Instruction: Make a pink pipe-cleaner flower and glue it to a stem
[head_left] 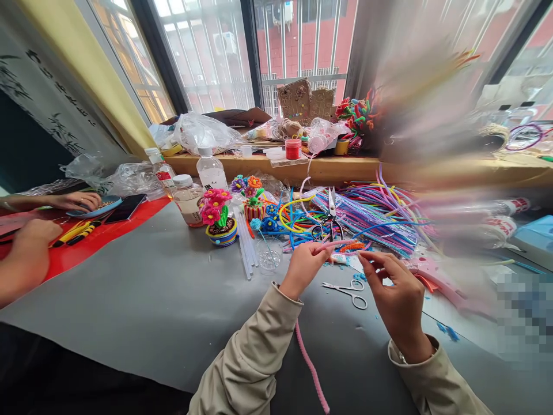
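Observation:
A fuzzy pink pipe cleaner [311,368] hangs below my left wrist, and its upper part runs out past my fingers. My left hand [306,266] is closed around it. To the right, the thumb and index finger of my right hand [395,291] pinch together at its far end. Small silver scissors [348,289] lie on the table between my hands. Behind them are larger black-handled scissors [332,216], blades upward, and some orange pipe cleaner pieces [352,246]. A pink glue gun [449,282] lies beyond my right hand.
Pipe cleaner bundles [367,216] spread along the back. A potted pink pipe-cleaner flower [221,216], clear glue sticks [247,248], a glass dish [269,255] and bottles [211,170] stand left. Another person's hands [80,200] are at the far left by yellow-black pliers [78,232]. The right side is blurred.

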### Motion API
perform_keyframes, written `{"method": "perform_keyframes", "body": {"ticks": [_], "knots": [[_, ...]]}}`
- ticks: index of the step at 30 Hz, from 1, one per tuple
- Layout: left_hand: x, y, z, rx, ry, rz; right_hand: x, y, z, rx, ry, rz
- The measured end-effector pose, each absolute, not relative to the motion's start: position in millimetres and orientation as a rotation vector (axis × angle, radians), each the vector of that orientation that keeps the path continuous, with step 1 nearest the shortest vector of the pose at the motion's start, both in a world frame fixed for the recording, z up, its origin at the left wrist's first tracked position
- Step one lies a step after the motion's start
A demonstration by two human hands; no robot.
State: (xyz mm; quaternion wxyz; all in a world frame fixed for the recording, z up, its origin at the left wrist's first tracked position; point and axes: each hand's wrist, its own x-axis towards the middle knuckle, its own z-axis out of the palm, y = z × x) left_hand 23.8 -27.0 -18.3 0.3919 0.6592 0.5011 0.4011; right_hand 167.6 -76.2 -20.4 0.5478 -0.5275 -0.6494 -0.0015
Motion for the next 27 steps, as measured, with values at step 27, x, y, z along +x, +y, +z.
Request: {"method": "perform_keyframes", "body": {"ticks": [27], "knots": [[28.8,-45.5,-3.9,1.343,0.87,0.926,173.3,-77.8,-35.0,-1.209,-1.653,0.063]]}}
